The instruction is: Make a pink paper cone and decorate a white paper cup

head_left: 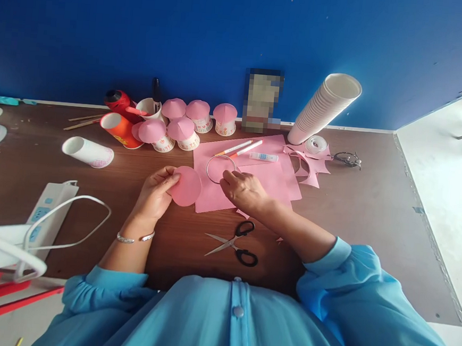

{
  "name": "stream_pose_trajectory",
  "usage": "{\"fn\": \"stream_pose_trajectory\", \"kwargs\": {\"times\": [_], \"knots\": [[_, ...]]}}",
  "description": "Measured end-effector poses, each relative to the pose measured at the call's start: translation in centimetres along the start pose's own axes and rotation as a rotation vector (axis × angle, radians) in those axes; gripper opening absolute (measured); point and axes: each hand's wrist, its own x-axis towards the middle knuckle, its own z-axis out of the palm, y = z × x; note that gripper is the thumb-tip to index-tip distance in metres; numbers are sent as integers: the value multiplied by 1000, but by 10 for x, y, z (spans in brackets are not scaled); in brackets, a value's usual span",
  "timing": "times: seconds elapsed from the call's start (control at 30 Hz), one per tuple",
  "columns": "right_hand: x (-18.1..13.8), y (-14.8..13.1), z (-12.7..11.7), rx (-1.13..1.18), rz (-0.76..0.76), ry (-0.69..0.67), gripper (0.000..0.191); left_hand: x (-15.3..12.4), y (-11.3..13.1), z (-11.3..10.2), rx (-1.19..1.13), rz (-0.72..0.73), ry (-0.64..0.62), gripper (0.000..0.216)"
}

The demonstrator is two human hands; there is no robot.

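My left hand (155, 191) pinches a pink paper disc (186, 186) by its left edge, just above the brown table. My right hand (242, 190) rests on a pink paper sheet (254, 177), fingers curled around the lower right rim of a thin metal ring (220, 168) that lies on the sheet. Open black-handled scissors (235, 242) lie on the table in front of my right wrist.
Several paper cups capped with pink cones (184, 124) stand at the back with an orange cup (120, 128) and a lying white cup (88, 152). Pens (239, 148), a glue tube (263, 157), pink offcuts (311, 166), tape (316, 144) and a cup stack (326, 108) sit right. A power strip (46, 214) lies left.
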Motion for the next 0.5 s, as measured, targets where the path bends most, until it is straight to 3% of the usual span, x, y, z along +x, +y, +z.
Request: {"fn": "stream_pose_trajectory", "kwargs": {"times": [0.13,0.27,0.4,0.5], "knots": [[0,13,-10,-26,18,54,37,-7,-3,-2,65,-69,-143,39],[11,24,-19,-42,-66,108,40,-19,-3,3,214,-95,-417,37],[43,10,-16,6,-289,-14,35,-31,4,12,359,-132,-715,41],[75,-11,-9,47,-373,-45,32,-33,6,17,425,-131,-838,44]]}}
